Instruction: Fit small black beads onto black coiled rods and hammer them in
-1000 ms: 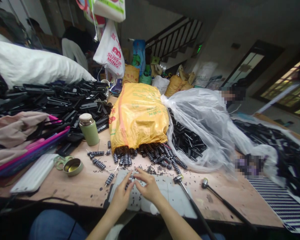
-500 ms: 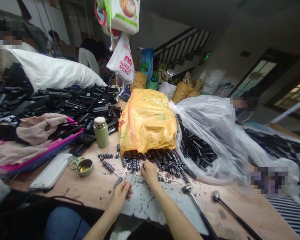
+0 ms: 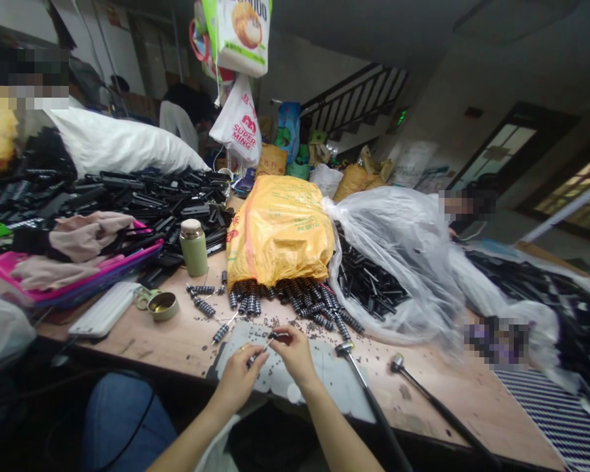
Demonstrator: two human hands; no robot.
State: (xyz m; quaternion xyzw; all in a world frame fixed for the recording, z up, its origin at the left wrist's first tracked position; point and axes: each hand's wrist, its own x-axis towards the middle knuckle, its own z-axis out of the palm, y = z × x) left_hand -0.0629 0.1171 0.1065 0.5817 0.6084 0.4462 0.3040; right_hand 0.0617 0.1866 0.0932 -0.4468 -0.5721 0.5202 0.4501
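Observation:
My left hand [image 3: 236, 377] is closed around a small black-and-white ridged piece with a thin metal rod [image 3: 267, 345] sticking out toward the right. At the rod's far end, the fingertips of my right hand [image 3: 295, 357] pinch a small dark piece, partly hidden by the fingers. Both hands are over a grey sheet [image 3: 319, 370] strewn with tiny black bits. Just beyond them, many similar ridged pieces [image 3: 307, 303] spill from the mouth of a yellow woven bag [image 3: 282, 229]. A few with bare rods, such as one ridged piece [image 3: 220, 334], lie left of the pile.
Two hammers, one nearer [image 3: 368, 387] and one farther right [image 3: 437, 406], lie on the wooden table. Leftward are a green flask [image 3: 193, 249], its cup [image 3: 162, 306], a white power bank-like box [image 3: 104, 309] and a pink basket [image 3: 83, 283]. Clear plastic [image 3: 403, 262] covers black parts at right.
My right hand has come back from the ridged pieces by the bag to meet my left hand, with a dark piece in its fingers. The view has shifted slightly.

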